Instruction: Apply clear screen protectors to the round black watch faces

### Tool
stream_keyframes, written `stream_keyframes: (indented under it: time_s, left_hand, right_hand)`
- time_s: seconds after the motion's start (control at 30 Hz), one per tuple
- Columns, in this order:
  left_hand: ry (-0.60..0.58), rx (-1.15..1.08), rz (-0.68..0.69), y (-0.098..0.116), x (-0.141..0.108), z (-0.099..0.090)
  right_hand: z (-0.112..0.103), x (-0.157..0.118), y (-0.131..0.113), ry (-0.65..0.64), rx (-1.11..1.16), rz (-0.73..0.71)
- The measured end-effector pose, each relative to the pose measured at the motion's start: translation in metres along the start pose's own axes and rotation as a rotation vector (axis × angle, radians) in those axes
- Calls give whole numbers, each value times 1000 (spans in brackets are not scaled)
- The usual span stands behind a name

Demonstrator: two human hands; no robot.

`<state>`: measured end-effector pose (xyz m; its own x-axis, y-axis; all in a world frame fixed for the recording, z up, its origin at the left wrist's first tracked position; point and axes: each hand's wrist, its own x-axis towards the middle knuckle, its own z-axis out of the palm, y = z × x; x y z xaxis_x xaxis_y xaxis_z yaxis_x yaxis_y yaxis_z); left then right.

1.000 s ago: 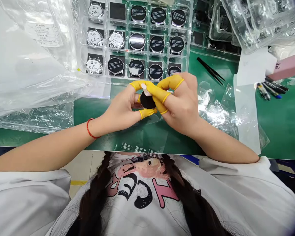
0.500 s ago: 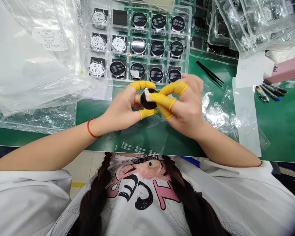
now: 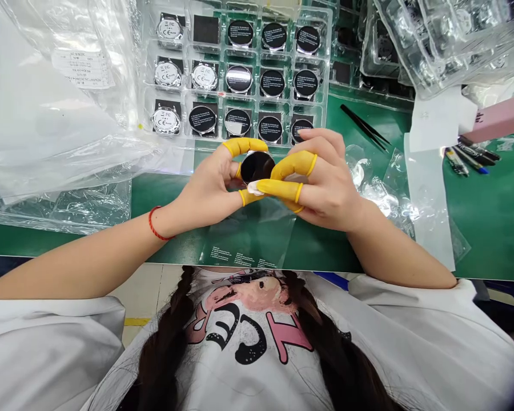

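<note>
"One tray (image 3: 186, 85): how far along?"

"Ten visible watches (image 3: 203, 120) show print, four their backs."

"The hands?"

"The left hand (image 3: 212, 191) grips a plain-faced watch (image 3: 257, 165) by its rim, seemingly unfinished; the right hand (image 3: 325, 185) pinches a white wipe (image 3: 252, 188) at its lower edge."

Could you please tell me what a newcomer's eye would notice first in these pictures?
Probably the yellow finger covers in the middle: the left hand holds a black-faced watch, and the right hand holds a white scrap at its lower edge. Behind them, a clear tray carries rows of round watches, some with silver backs up. A red bracelet on the left wrist also stands out.
</note>
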<state>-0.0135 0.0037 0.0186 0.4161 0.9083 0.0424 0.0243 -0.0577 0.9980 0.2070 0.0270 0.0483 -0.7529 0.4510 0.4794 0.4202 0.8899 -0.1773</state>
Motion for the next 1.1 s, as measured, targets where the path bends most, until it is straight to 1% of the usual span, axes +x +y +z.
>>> stream_keyframes:
  time_s: [0.07,0.1,0.13,0.2,0.23,0.27,0.3,0.33,0.47,0.53,0.63,0.7,0.8,0.83,0.87,0.9,0.97,1.0,1.03,1.1]
  left_hand:
    - [25,-4,4,5,0,-1]
    - [30,-8,9,7,0,-1]
    - [29,-13,15,10,-1,0]
    - [23,-24,15,13,-2,1]
    - [20,-30,12,14,-3,2]
    - [15,-35,7,14,-4,2]
    - [11,-38,2,14,-5,3]
    - [6,-41,0,13,-6,3]
    - [10,-44,2,8,-6,5]
    - [32,-37,7,7,-6,5]
    - [70,-21,25,6,-3,4]
    - [97,-20,46,5,-2,2]
    - [121,2,75,2,0,0]
    - [128,18,83,1,0,-1]
    - [137,33,94,0,1,-1]
    - [141,41,118,-2,1,0]
    - [143,28,199,-4,1,1]
    - [132,22,229,-5,0,2]
    - [116,24,245,-6,0,3]
    - [86,46,242,-8,-1,5]
  right_hand:
    - [-3,-3,8,85,-41,-39]
    - [-6,-3,11,104,-45,-22]
    - [-8,-3,13,108,-40,25]
    - [-13,-2,14,125,-23,175]
    - [-14,0,13,168,-17,230]
    - [-15,2,11,221,-14,264]
    - [-14,4,8,247,-18,282]
    - [-13,6,6,236,-32,294]
    - [-5,10,-3,22,-112,306]
    - [-1,10,-6,-2,-96,302]
    - [5,5,-12,-22,11,343]
    - [9,2,-16,31,52,284]
    - [9,0,-20,169,16,89]
    - [7,0,-18,215,-2,50]
    - [3,1,-16,265,-17,65]
    - [-2,2,-12,328,-34,131]
    - [-13,3,-4,452,-65,328]
    - [-18,4,0,473,-71,424]
    - [-21,4,3,460,-71,488]
    - [-23,4,5,349,-37,517]
